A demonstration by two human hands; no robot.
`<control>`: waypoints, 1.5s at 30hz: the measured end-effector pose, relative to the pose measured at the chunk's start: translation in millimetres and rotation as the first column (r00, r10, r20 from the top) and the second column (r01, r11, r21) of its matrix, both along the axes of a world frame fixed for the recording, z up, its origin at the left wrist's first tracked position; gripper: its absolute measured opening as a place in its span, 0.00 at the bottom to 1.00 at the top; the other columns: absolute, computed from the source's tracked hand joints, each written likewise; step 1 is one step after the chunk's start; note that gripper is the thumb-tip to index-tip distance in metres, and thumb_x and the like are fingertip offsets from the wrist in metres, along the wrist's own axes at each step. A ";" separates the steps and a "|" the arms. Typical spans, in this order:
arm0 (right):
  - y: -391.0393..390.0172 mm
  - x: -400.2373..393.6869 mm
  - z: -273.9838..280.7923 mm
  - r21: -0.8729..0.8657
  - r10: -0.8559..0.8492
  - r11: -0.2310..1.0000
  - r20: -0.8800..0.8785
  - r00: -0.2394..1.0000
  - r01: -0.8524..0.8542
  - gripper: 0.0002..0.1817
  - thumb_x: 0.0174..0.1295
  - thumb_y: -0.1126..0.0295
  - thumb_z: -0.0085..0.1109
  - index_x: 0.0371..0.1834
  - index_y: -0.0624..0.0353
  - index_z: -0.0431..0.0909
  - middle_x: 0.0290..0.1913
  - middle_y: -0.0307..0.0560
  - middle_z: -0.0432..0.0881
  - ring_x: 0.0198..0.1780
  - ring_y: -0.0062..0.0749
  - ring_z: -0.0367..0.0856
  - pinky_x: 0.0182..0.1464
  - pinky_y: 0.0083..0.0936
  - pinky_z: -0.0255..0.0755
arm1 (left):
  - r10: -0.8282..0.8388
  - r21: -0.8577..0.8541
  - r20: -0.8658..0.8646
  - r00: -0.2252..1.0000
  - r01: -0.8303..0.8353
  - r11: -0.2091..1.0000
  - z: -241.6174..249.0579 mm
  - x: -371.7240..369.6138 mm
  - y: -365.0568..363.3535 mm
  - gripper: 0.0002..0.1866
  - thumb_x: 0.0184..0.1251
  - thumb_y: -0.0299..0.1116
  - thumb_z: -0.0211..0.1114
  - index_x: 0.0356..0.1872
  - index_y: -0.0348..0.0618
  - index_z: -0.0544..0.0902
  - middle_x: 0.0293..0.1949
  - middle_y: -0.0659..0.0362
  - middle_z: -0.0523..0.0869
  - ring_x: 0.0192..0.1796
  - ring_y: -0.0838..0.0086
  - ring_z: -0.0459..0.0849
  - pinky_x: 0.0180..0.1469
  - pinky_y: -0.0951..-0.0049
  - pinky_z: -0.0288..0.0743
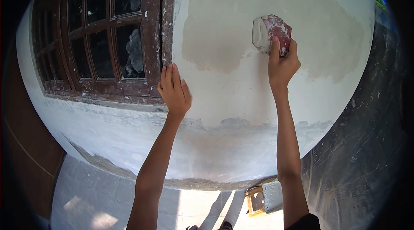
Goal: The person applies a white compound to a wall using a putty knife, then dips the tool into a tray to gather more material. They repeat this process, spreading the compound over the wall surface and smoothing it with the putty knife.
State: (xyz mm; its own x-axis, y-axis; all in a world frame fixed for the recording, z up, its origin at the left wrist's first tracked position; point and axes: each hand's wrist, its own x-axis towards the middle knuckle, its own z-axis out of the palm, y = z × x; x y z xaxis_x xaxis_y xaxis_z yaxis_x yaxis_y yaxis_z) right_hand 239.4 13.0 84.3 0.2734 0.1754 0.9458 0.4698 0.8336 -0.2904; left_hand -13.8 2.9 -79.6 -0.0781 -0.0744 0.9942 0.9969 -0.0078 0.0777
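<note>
My right hand (283,65) grips a red, plaster-smeared putty spreader (272,27) with a whitish front edge, thumb on its near face. The tool is up against the pale wall (224,90), beside a darker, damp-looking coat of filler (220,23) that spreads over the upper wall. To the left, my left hand (176,94) lies with its fingers stretched out at the lower corner of the brown wooden window frame (154,31). Its fingertips touch the frame's edge, and it holds nothing.
White specks mark the window's wood around dark glass panes (129,49). Rough grey patches (235,122) run along the lower wall. On the tiled floor (99,191) stand a yellowish wooden stool (252,202) and a whitish, smeared board (272,195). A dark surface (358,156) borders the right side.
</note>
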 end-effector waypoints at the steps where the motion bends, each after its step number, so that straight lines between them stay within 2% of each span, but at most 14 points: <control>1: -3.4 -1.2 -3.0 0.001 0.058 0.998 -0.042 0.997 -0.058 0.12 0.70 0.66 0.61 0.42 0.66 0.77 0.24 0.46 0.84 0.18 0.21 0.75 0.22 0.19 0.68 | -0.007 -0.004 0.002 1.000 0.007 1.000 -0.1 0.9 -0.2 0.27 0.77 0.34 0.40 0.71 0.29 0.66 0.70 0.45 0.69 0.72 0.55 0.65 0.64 0.58 0.56; 2: -7.8 -5.5 -8.4 0.004 0.117 0.993 -0.085 0.989 -0.117 0.12 0.70 0.66 0.61 0.42 0.67 0.77 0.24 0.46 0.84 0.19 0.21 0.75 0.22 0.19 0.68 | -0.008 -0.005 0.005 1.000 0.008 1.000 -0.8 1.1 -0.1 0.27 0.77 0.34 0.40 0.71 0.29 0.66 0.70 0.45 0.69 0.72 0.55 0.65 0.64 0.58 0.56; 6: -10.2 -55.5 -34.8 -0.009 0.310 0.946 0.320 0.895 -0.325 0.11 0.69 0.67 0.61 0.45 0.63 0.75 0.25 0.50 0.84 0.19 0.34 0.80 0.24 0.26 0.71 | -0.036 0.008 0.011 0.999 0.036 0.999 -1.2 -1.2 2.5 0.26 0.77 0.34 0.42 0.72 0.33 0.66 0.70 0.47 0.69 0.73 0.55 0.65 0.64 0.56 0.57; 8: -4.9 -67.4 -38.8 0.017 0.159 0.980 0.519 0.840 -0.196 0.11 0.68 0.66 0.61 0.46 0.61 0.74 0.25 0.50 0.84 0.21 0.39 0.81 0.25 0.30 0.72 | -0.070 0.022 0.022 0.997 0.070 0.997 -3.4 0.2 2.7 0.26 0.76 0.33 0.43 0.72 0.36 0.66 0.70 0.49 0.70 0.73 0.55 0.64 0.63 0.54 0.56; 12: 13.6 -42.5 -17.8 0.067 0.033 0.996 0.342 0.939 -0.059 0.12 0.67 0.63 0.63 0.41 0.61 0.76 0.23 0.48 0.83 0.18 0.38 0.80 0.21 0.29 0.70 | -0.022 0.008 0.016 1.000 0.022 1.000 -1.6 -1.8 2.8 0.26 0.76 0.33 0.42 0.72 0.34 0.67 0.70 0.48 0.69 0.73 0.55 0.65 0.64 0.56 0.56; 17: 3.1 0.8 6.1 -0.007 -0.018 1.000 -0.041 0.999 0.018 0.13 0.70 0.64 0.59 0.40 0.65 0.77 0.23 0.43 0.83 0.18 0.20 0.73 0.23 0.20 0.67 | -0.004 -0.022 0.015 1.000 0.005 1.000 -4.4 0.6 -0.5 0.26 0.77 0.33 0.41 0.71 0.31 0.67 0.70 0.46 0.69 0.73 0.55 0.65 0.65 0.57 0.56; 22: -11.8 -50.1 -18.8 -0.042 0.351 0.936 0.154 0.924 -0.349 0.12 0.69 0.65 0.62 0.43 0.63 0.75 0.26 0.46 0.84 0.19 0.22 0.75 0.24 0.21 0.68 | -0.016 -0.006 0.006 1.000 0.017 1.000 -1.9 -0.6 1.1 0.26 0.77 0.33 0.41 0.71 0.31 0.67 0.71 0.46 0.69 0.73 0.56 0.65 0.65 0.58 0.56; 26: 8.3 -65.4 -28.6 0.078 0.052 0.993 0.382 0.923 -0.088 0.13 0.65 0.62 0.65 0.42 0.60 0.77 0.24 0.48 0.83 0.17 0.42 0.76 0.25 0.32 0.69 | -0.026 -0.015 -0.008 1.000 0.026 1.000 -0.5 -0.8 -0.9 0.26 0.77 0.33 0.41 0.71 0.31 0.67 0.70 0.46 0.69 0.73 0.56 0.65 0.65 0.58 0.56; 28: 11.2 -47.9 -16.9 -0.030 0.086 0.996 0.266 0.960 -0.081 0.13 0.65 0.60 0.65 0.41 0.59 0.78 0.24 0.48 0.84 0.18 0.44 0.75 0.28 0.34 0.70 | -0.016 0.003 -0.001 1.000 0.016 1.000 -0.6 -1.1 0.5 0.26 0.78 0.33 0.40 0.71 0.31 0.67 0.70 0.46 0.69 0.73 0.56 0.65 0.65 0.58 0.56; 29: 10.6 -36.3 -10.6 0.010 -0.053 0.999 0.228 0.972 0.052 0.13 0.66 0.60 0.64 0.39 0.59 0.79 0.24 0.47 0.85 0.17 0.43 0.74 0.28 0.34 0.70 | -0.016 0.006 -0.003 1.000 0.016 1.000 1.0 -2.7 1.9 0.26 0.78 0.33 0.40 0.71 0.31 0.67 0.70 0.46 0.69 0.73 0.56 0.65 0.65 0.58 0.56; 36: -6.7 -20.4 -2.2 -0.035 -0.032 0.999 -0.126 0.992 0.028 0.14 0.67 0.62 0.63 0.40 0.63 0.78 0.26 0.47 0.85 0.21 0.30 0.80 0.25 0.23 0.69 | 0.006 -0.019 0.009 1.000 -0.005 1.000 -1.2 -0.9 2.1 0.26 0.78 0.34 0.39 0.71 0.31 0.66 0.70 0.46 0.69 0.73 0.57 0.65 0.65 0.58 0.57; 38: -21.9 -44.4 -5.6 -0.030 0.313 0.949 0.011 0.950 -0.313 0.13 0.67 0.63 0.63 0.40 0.63 0.77 0.26 0.48 0.84 0.22 0.33 0.79 0.26 0.27 0.69 | -0.005 -0.002 -0.001 1.000 0.005 1.000 -1.8 -0.9 1.1 0.26 0.78 0.34 0.39 0.71 0.31 0.66 0.70 0.46 0.69 0.73 0.56 0.65 0.65 0.58 0.57; 41: -12.6 -70.4 -15.0 -0.003 0.174 0.983 0.325 0.930 -0.183 0.13 0.66 0.61 0.64 0.41 0.61 0.78 0.24 0.47 0.81 0.26 0.41 0.76 0.39 0.34 0.65 | -0.008 0.001 -0.002 1.000 0.008 1.000 -0.9 -0.3 -0.5 0.26 0.78 0.34 0.40 0.71 0.31 0.67 0.70 0.46 0.69 0.73 0.56 0.65 0.64 0.58 0.57; 45: 13.6 -44.4 -5.4 -0.052 0.073 0.997 0.285 0.956 -0.060 0.14 0.66 0.60 0.64 0.41 0.61 0.79 0.27 0.46 0.84 0.27 0.40 0.77 0.44 0.32 0.62 | -0.034 0.024 0.005 0.999 0.034 0.999 -1.7 0.3 1.8 0.26 0.77 0.33 0.41 0.71 0.33 0.67 0.70 0.48 0.70 0.73 0.55 0.65 0.63 0.56 0.58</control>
